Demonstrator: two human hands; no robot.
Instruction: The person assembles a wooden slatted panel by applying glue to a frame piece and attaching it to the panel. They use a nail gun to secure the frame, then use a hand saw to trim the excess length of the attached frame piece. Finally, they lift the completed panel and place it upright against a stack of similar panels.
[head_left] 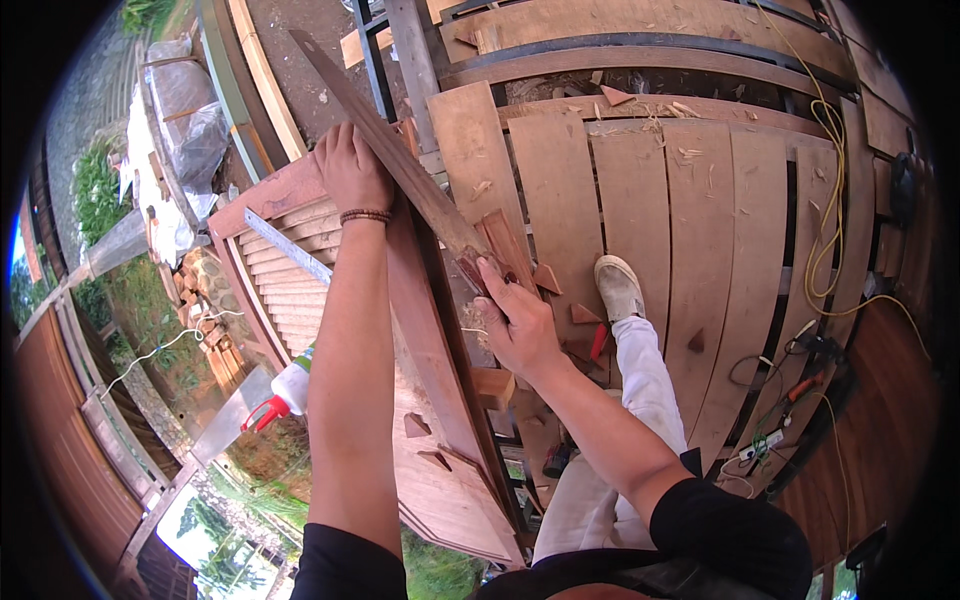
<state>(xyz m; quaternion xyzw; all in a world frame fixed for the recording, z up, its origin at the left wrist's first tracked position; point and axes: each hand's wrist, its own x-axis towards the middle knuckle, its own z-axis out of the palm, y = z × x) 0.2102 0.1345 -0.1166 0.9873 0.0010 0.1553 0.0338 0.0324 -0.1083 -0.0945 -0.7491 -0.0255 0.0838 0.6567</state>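
My right hand [520,325] grips the handle of a handsaw [405,165], forefinger stretched along it. The saw's long, brownish blade slants up to the left, past the top corner of a louvred wooden door [425,325]. Whether its teeth touch the wood cannot be made out. My left hand [355,175], with a beaded bracelet at the wrist, is closed over that corner of the frame, close to the blade; its fingertips are partly hidden. A metal ruler [285,243] lies across the slats. Beside my left forearm is a white bottle with a red cap [285,392].
Triangular wood offcuts [584,314] and shavings lie on the slatted plank floor [690,210] near my shoe [620,287]. Small offcuts [417,426] rest on the door's lower panel. A yellow cable [835,200] and an orange-handled tool [805,386] are at the right.
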